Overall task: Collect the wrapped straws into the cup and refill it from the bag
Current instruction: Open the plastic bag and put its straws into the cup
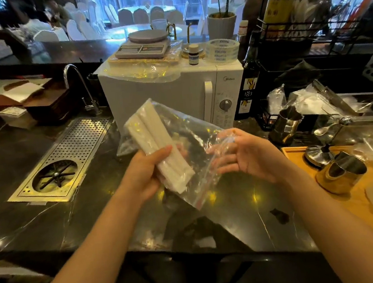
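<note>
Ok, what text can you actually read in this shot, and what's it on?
"Midea": front of the white microwave.
"183": label of the dark bottle.
Print on the roll of clear tape: repeated, too blurred.
Scale panel and small bottle label: too small.

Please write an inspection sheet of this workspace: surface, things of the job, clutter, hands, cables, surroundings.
Surface: dark glossy counter with a metal drain grate set into it.
Job's things: clear plastic bag held above the counter; bundle of wrapped straws in it. The cup cannot be told for sure.
Clutter: white microwave carrying a scale and tape roll; dark bottle; steel pitchers on a wooden tray.
Hands: left hand grips the straws through the bag; right hand open, fingers on the bag.
Cables: nothing seen.
Surroundings: faucet; dining hall with white covered chairs behind.
</note>
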